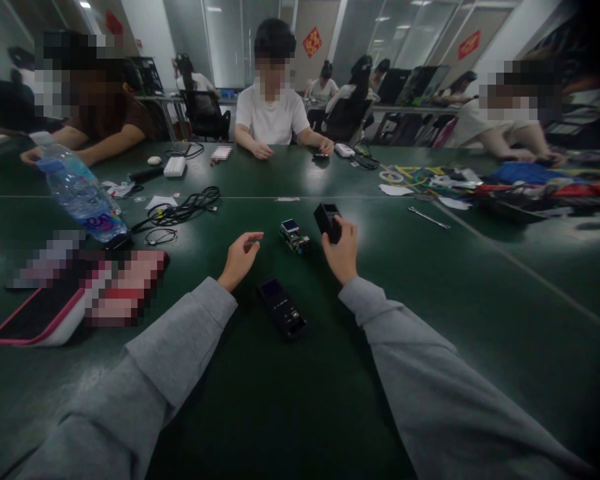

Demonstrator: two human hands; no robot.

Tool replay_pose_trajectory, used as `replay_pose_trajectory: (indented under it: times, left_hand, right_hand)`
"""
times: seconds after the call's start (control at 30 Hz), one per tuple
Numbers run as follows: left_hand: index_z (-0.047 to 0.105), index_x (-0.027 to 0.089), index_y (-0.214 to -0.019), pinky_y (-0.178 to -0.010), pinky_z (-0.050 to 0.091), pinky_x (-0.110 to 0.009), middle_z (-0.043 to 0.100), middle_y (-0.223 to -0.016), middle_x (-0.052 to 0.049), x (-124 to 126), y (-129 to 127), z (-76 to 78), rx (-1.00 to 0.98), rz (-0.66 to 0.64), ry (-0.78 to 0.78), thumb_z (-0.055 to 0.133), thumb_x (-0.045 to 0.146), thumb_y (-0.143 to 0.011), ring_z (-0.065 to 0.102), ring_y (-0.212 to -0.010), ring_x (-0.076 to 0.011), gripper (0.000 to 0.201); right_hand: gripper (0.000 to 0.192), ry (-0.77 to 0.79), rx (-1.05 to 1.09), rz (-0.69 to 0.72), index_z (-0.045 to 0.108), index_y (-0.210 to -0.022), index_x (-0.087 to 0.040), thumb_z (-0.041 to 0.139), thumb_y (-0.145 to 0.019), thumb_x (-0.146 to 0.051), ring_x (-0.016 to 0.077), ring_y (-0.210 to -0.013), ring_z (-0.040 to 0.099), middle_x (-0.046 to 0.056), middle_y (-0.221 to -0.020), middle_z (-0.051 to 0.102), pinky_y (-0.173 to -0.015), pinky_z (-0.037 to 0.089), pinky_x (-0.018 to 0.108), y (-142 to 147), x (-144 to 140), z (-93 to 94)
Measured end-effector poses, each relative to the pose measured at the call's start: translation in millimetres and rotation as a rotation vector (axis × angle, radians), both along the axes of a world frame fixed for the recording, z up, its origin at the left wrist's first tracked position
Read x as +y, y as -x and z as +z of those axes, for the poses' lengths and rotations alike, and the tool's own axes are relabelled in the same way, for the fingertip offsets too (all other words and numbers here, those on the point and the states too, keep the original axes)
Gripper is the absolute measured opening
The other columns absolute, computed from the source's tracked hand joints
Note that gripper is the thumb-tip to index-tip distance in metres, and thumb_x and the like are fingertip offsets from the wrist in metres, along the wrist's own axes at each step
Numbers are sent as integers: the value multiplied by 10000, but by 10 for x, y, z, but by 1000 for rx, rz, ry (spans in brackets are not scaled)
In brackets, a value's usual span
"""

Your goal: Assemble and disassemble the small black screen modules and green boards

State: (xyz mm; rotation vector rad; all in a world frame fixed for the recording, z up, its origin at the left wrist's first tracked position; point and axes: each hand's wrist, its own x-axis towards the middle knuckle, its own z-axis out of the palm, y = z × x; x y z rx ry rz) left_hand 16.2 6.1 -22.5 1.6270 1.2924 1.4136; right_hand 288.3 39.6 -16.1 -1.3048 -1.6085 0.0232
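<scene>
Right hand (344, 259) grips black case (323, 217), seemingly resting on table (440, 287) | left hand (237, 259) empty, loosely curled | circuit board (295, 238) on table, between both hands | risk: case could knock board, if right hand slips

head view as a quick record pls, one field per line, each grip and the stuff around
left grip: nothing held, fingers bent, picture-left of the circuit board
right grip: fingers and thumb on the black case
circuit board: small screen on top, between the two grips
nearest the wearer: black device with a screen, lying face up
picture left: water bottle
picture right: wrench
across: person in a white shirt
surface: dark green table
</scene>
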Motion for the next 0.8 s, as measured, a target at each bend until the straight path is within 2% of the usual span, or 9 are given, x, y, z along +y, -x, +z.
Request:
replay_pose_trajectory:
  times: [0.1, 0.2, 0.33, 0.47, 0.53, 0.67, 0.8]
  left_hand:
    - [683, 165, -1122, -906, 532, -381, 702, -1158, -109, -2, -10, 15, -3, -16, -2, 580, 160, -887, 678, -967, -182, 257]
    - [685, 165, -1118, -915, 531, -387, 706, -1151, -107, 3, -13, 13, -1, -29, -1, 577, 160, -885, 678, -967, -183, 256]
    - [686, 173, -1122, -915, 533, -390, 704, -1161, -102, -4, -12, 17, 6, -51, 17, 582, 171, -888, 678, -963, -182, 256]
    - [687, 176, -1123, -917, 533, -386, 701, -1166, -98, -23, -19, 36, 5, -64, 36, 583, 184, -896, 675, -970, -182, 250]
    - [688, 175, -1115, -916, 533, -381, 703, -1159, -94, -27, -26, 41, 0, -73, 38, 585, 181, -895, 673, -970, -182, 243]
    - [691, 175, -1098, -901, 532, -368, 709, -1135, -84, -26, -39, 44, -5, -81, 43, 589, 171, -893, 670, -945, -176, 228]
    - [695, 174, -1084, -885, 536, -368, 711, -1128, -82, -36, -46, 62, 1, -80, 54, 590, 170, -897, 669, -916, -172, 215]
  right_hand:
    - [482, 115, 55, -6, 535, -1271, -109, 579, -809, -239, 320, -1194, 529, 193, -1227, 537, -1034, 460, 566, -75, 106, -112]
    - [481, 148, 4, 41, 539, -1282, -121, 584, -823, -257, 311, -1176, 535, 189, -1245, 524, -1019, 468, 541, -61, 118, -150]
    - [412, 127, -114, 114, 559, -1277, -137, 517, -933, -361, 297, -1151, 548, 174, -1229, 531, -1009, 466, 505, 26, 40, -81]
    - [380, 42, -271, 70, 564, -1295, -194, 442, -1007, -409, 309, -1285, 459, 140, -1352, 514, -1051, 387, 513, 116, -98, 51]
    - [353, 4, -364, 117, 551, -1310, -222, 448, -1018, -393, 293, -1336, 421, 108, -1403, 506, -1078, 331, 497, 153, -161, 97]
    - [273, -3, -488, 240, 585, -1223, -238, 465, -1028, -385, 262, -1266, 503, 73, -1270, 621, -1084, 249, 481, 193, -211, 112]
    - [296, 8, -514, 278, 589, -1197, -226, 520, -1006, -441, 267, -1212, 535, 79, -1231, 636, -1057, 241, 463, 191, -212, 109]
